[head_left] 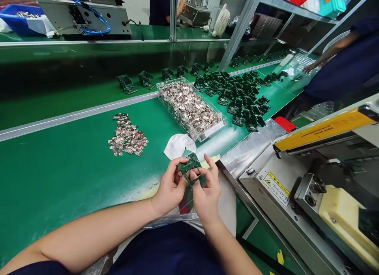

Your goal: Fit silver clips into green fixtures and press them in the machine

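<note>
My left hand (171, 185) and my right hand (207, 192) both grip a dark green circuit board panel (192, 169) with cut-out openings, holding it up by its sides above the green workbench (74, 180). Just beyond the hands lies a crumpled white cloth (177, 145). Past it stands a clear plastic tray (207, 123) heaped with small metal parts. A loose pile of similar metal parts (127, 135) lies to the left, out of reach of my fingers.
Many green boards (242, 101) lie heaped right of the tray, others stand in a row along an aluminium rail (74, 115). A machine with a yellow bar (322, 129) sits at right. A co-worker's hand (309, 68) reaches in at upper right.
</note>
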Available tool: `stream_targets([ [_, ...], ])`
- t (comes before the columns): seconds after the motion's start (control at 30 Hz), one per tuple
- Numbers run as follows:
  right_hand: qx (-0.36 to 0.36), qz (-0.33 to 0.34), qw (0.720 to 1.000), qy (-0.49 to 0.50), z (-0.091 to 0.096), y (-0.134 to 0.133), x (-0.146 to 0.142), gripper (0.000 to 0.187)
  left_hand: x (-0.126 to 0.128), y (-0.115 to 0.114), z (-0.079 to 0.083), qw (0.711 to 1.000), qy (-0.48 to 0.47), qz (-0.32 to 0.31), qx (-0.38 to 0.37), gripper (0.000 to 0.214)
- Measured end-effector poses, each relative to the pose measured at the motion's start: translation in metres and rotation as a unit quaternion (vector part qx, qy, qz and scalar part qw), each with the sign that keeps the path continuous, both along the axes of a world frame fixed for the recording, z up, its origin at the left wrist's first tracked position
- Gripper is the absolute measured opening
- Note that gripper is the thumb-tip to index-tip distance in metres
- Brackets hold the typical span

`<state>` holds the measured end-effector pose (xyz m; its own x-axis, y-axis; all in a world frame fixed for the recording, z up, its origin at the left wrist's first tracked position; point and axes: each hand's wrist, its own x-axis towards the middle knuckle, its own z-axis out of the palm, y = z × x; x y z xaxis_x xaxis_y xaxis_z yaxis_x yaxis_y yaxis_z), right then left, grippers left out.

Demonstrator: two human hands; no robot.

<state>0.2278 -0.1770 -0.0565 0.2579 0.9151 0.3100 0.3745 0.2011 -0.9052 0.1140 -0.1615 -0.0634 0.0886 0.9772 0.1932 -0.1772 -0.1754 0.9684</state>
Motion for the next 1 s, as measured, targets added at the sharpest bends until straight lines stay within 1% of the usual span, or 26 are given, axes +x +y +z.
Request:
stream_targets([
  [0.1,0.005,-0.021,1.0,0.01,-0.006,-0.001,-0.008,0.007,0.0,0.0,0.002,1.0,0.005,0.0,0.005,0.028],
  [0.27,0.008,-0.036,0.996,0.077,-0.007,0.0,-0.011,0.009,0.0,-0.001,-0.001,1.0,0.022,0.009,0.014,0.028],
  [0.4,0.022,-0.018,0.995,0.096,-0.008,-0.001,-0.009,0.008,0.001,-0.004,0.0,0.999,0.032,0.011,0.027,0.028],
  [0.5,0.014,-0.009,0.992,0.122,-0.01,-0.004,-0.007,0.01,0.003,-0.005,0.002,0.998,0.047,0.016,0.039,0.028],
  [0.67,-0.016,-0.003,0.974,0.228,-0.009,-0.004,-0.008,0.019,0.008,-0.009,0.0,0.996,0.07,0.024,0.044,0.028],
  [0.8,-0.008,0.006,0.954,0.301,-0.011,-0.005,-0.011,0.023,0.009,-0.012,-0.001,0.996,0.071,0.038,0.042,0.029],
  [0.87,0.009,0.027,0.954,0.3,-0.011,-0.008,-0.004,0.02,0.009,-0.011,-0.001,0.996,0.068,0.037,0.035,0.03],
  [0.9,0.019,0.044,0.958,0.283,-0.011,-0.009,0.003,0.018,0.009,-0.01,0.0,0.997,0.068,0.032,0.031,0.03],
  [0.93,0.027,0.062,0.965,0.252,-0.009,-0.011,0.012,0.021,0.01,-0.01,0.001,0.997,0.07,0.023,0.028,0.031],
  [1.0,0.038,0.098,0.982,0.159,-0.003,-0.016,0.037,0.045,0.015,-0.009,0.004,0.996,0.087,-0.006,0.024,0.031],
])
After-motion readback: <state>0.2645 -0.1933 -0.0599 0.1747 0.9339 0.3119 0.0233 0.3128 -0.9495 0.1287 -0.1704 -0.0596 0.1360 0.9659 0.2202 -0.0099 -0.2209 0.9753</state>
